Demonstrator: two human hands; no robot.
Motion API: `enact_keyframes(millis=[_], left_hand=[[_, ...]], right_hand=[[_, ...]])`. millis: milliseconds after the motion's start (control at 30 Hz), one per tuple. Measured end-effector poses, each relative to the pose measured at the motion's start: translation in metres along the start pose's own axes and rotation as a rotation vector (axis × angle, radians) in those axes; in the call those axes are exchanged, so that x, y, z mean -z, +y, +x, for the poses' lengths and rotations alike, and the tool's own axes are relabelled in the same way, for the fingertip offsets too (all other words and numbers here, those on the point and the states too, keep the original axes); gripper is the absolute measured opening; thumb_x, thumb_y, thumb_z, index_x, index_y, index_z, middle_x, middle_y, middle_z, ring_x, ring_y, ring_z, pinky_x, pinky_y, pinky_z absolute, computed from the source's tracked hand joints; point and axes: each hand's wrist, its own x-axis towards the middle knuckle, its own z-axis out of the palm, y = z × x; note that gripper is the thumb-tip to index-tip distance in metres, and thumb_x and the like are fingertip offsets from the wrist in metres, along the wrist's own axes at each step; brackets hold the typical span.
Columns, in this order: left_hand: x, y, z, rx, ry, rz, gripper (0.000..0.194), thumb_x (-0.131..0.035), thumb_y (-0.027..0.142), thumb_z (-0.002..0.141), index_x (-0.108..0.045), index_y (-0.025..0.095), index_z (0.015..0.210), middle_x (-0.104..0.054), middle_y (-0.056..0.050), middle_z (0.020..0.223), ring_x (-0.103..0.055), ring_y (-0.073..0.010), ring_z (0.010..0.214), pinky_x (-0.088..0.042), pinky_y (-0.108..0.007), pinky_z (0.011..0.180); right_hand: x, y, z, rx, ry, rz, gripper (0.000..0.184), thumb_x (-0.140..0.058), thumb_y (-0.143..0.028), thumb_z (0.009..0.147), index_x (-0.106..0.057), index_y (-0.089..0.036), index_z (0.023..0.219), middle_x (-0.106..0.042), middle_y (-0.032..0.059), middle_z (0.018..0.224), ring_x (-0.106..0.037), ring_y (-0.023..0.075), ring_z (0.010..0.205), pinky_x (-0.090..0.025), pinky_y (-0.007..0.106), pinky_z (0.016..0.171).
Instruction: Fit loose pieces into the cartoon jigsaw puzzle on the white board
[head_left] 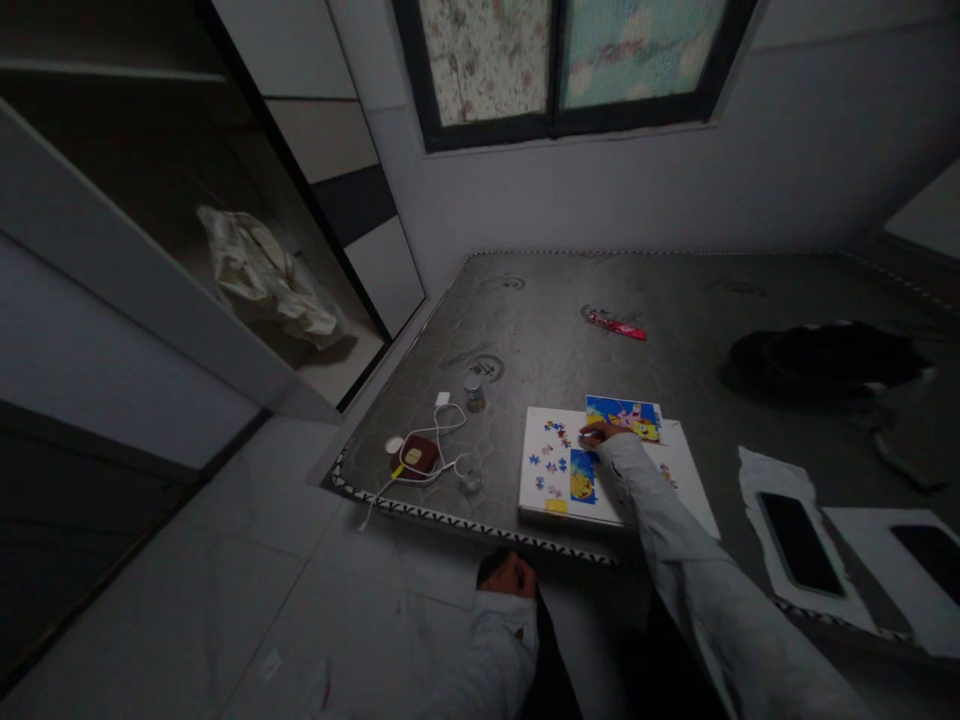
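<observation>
Apparently partway, with a joined puzzle section [582,478] and loose pieces [552,466] on the white board [531,428]; reaching over it with right hand [600,432], grip unclear; clenching left hand [513,576] nearby.

Sits in dim, greyish light. Has a pale, plain wall [637,200] at the back, with a dark-framed window [555,60] showing floral and blue-green patterned panes. Opens at left into a wardrobe [322,140] with white, greyish and black panels, holding crumpled pale cloth [262,270]. Includes a wide grey bed-like platform [525,300] edged in black and white, above pale tiled floor [225,600].
</observation>
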Motion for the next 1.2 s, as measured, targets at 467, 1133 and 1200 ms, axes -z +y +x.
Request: enact_keyframes(millis=[467,1133,1200], left_hand=[[-0.015,-0.010,0.004,-0.016,0.034,0.024,0.025,-0.065,0.025,0.110,-0.077,0.024,0.088,-0.074,0.001,0.082,-0.063,-0.0142,0.077,-0.034,-0.027,0.071],[-0.019,-0.020,0.017,0.028,-0.075,0.085,0.026,-0.063,0.033,0.114,-0.078,0.027,0.093,-0.078,0.001,0.089,-0.068,-0.0156,0.081,-0.032,-0.029,0.068],[-0.019,-0.021,0.016,0.017,-0.069,0.082,0.028,-0.060,0.034,0.115,-0.077,0.027,0.093,-0.078,0.001,0.089,-0.068,-0.0155,0.081,-0.032,-0.028,0.068]], right_hand=[[-0.008,-0.005,0.012,-0.099,-0.053,-0.056,0.029,-0.073,-0.025,0.095,-0.089,-0.027,0.118,-0.090,0.0035,0.106,-0.080,0.0203,0.092,-0.060,0.029,0.084],[0.028,0.135,-0.140,-0.170,0.511,0.291,0.067,-0.051,-0.078,0.092,-0.089,-0.023,0.098,-0.083,0.0126,0.087,-0.065,0.0225,0.067,-0.049,0.037,0.067],[0.022,0.151,-0.161,-0.216,0.532,0.260,0.073,-0.049,-0.084,0.092,-0.090,-0.023,0.100,-0.085,0.0145,0.092,-0.069,0.0248,0.072,-0.052,0.040,0.071]])
